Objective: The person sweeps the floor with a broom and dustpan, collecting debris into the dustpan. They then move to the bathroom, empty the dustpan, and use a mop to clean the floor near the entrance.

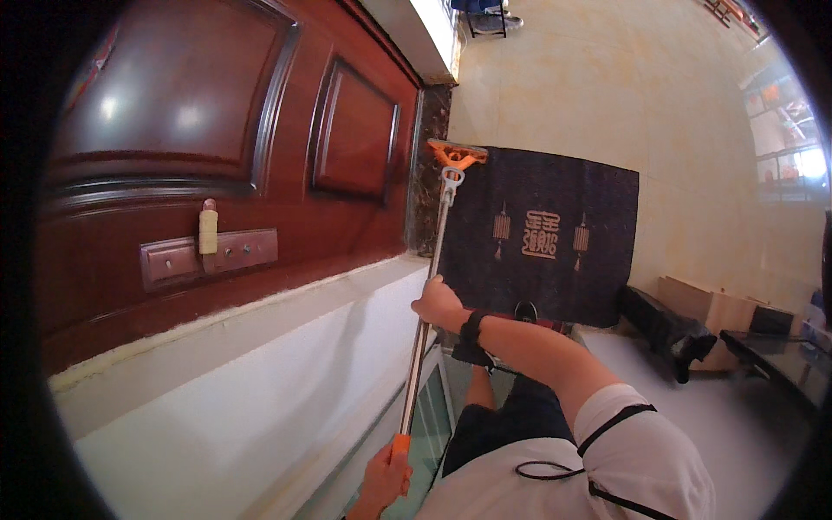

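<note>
A sponge mop with a long metal pole [440, 234] slants up from the lower middle of the head view. Its orange head [459, 154] rests at the far left corner of a dark doormat [555, 191], beside the dark stone door sill. My right hand [439, 305], with a black band at the wrist, is wrapped round the middle of the pole. Lower down, my left hand [384, 482] grips the orange handle end [400, 446] of the same mop. Whether the mop head touches the mat or hovers just over it is hard to tell.
A dark red panelled door [347, 147] with a wrapped handle [208, 227] stands to the left, above a white ledge [260, 407]. Beige floor tiles [589, 95] lie beyond the mat. A black bag-like item [667, 329] and a wooden box [719, 312] are at the right.
</note>
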A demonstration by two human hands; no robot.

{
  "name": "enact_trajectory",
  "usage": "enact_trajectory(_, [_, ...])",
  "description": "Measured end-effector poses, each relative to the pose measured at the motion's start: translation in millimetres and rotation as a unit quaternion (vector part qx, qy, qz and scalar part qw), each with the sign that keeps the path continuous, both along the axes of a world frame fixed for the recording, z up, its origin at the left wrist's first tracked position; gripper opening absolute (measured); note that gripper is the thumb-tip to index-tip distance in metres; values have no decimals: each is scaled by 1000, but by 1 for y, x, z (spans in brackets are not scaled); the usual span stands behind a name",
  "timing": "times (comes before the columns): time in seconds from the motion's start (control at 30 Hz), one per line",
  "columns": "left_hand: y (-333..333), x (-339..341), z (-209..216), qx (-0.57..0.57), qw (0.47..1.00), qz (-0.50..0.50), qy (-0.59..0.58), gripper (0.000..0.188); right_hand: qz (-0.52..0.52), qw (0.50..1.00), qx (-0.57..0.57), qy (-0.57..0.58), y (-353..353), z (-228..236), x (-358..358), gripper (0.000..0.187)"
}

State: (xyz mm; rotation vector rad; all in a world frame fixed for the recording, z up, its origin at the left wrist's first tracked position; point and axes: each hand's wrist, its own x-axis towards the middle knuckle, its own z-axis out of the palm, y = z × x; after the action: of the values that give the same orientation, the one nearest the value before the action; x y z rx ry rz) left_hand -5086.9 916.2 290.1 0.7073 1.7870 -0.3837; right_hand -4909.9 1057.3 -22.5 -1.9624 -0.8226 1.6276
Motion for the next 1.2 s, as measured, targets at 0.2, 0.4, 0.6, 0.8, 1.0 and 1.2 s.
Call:
enact_trajectory(0.2, [-23, -9, -51, -58, 994, 49, -74, 38, 319, 931, 75, -162, -53, -71, -7, 40])
enact_trajectory(0.4, [-99, -62, 20, -70, 978, -183, 71, 51, 535, 760, 335, -154, -190, -69, -115, 15])
enact_trajectory(0.6, [-113, -78, 84, -141, 968, -108, 175, 53, 528, 806, 255, -77, -210, 6, -126, 20])
enact_trajectory(0.8, [-47, -39, 42, -101, 991, -79, 34, 51, -3, 999, -41, 8, -125, 20, -34, 59])
enact_trajectory(1.0, [15, 25, -59, -45, 995, -45, -83, 46, 530, 774, 171, -302, -32, -78, 66, 17])
enact_trajectory(1.2, [-32, -21, -11, -102, 992, -65, 16, 52, 523, 794, 225, -214, -119, -85, -28, 10])
